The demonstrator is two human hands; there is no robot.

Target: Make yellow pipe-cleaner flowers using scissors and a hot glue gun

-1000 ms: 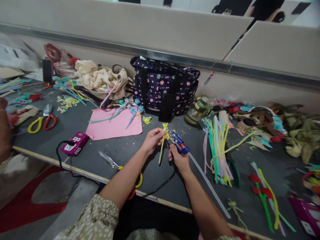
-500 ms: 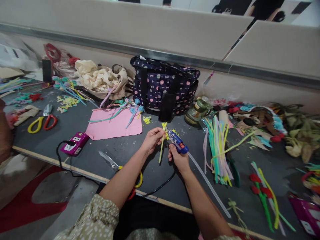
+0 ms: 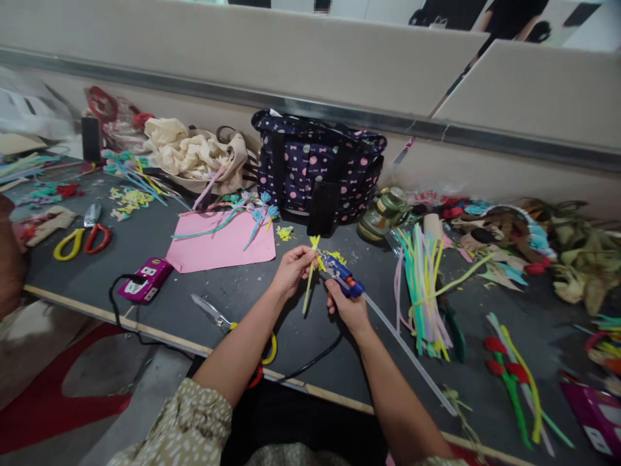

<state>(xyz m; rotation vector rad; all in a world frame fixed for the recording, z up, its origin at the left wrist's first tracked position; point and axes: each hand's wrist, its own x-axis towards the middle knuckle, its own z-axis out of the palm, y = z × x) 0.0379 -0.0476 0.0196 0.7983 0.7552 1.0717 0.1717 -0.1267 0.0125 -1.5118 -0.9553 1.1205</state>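
Note:
Pinched in my left hand is a yellow pipe cleaner stem with a small tufted yellow top. My right hand grips a blue hot glue gun, its nozzle pointing up and left, close beside the yellow piece; whether it touches I cannot tell. A long clear glue stick sticks out of its back end. Yellow scraps lie behind the nozzle. Under my left forearm rests a pair of scissors with red and yellow handles, partly hidden.
A pink sheet bears pipe cleaner flowers. Behind stand a dark patterned bag, a phone and a green jar. Right lies a pipe cleaner bundle; left, a purple power strip and other scissors. Another person's arm shows far left.
My left hand and the yellow stem have shifted slightly left, the stem's lower end swinging left. The glue gun has tilted a little, and its glue stick's far end moved slightly right.

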